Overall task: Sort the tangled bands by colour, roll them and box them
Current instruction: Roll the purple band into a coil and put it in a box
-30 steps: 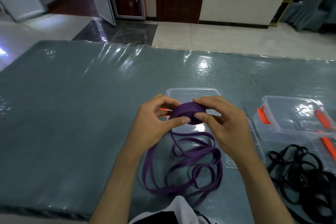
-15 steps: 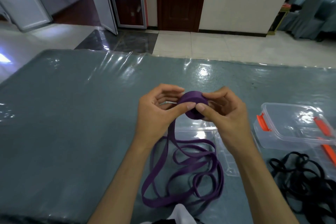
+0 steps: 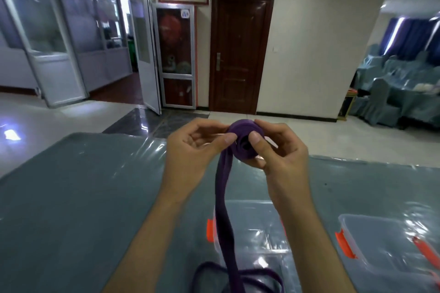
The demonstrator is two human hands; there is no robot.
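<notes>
1. Raised since the earlier frame, both hands had carried the purple roll (image 3: 245, 141) well above the surface (image 3: 71, 197), and I saw the view tip up toward the brown door (image 3: 241, 54).
2. On the left hand (image 3: 197, 147), the grip was a thumb pressed on the roll's near face with the fingers curled behind; on the right hand (image 3: 278, 150), a thumb sat beside the roll's centre hole with the fingers wrapped round the far side. Neither was slack.
3. From the roll, the unwound tail (image 3: 223, 209) hung straight down between my forearms to loose purple loops (image 3: 238, 276) at the bottom edge.
4. My judgement: if either thumb eased off, the springy coil could unwind and cost turns.
5. Because the tail ran taut, the loops below might snag on each other or catch the clear box (image 3: 259, 242) with orange clips lying under them, tugging the roll askew.
6. Uneven winding could telescope the coil into a cone that would sit badly in a box.
7. A second clear box (image 3: 381, 245) lay to the right; I judged nothing boxed yet.
</notes>
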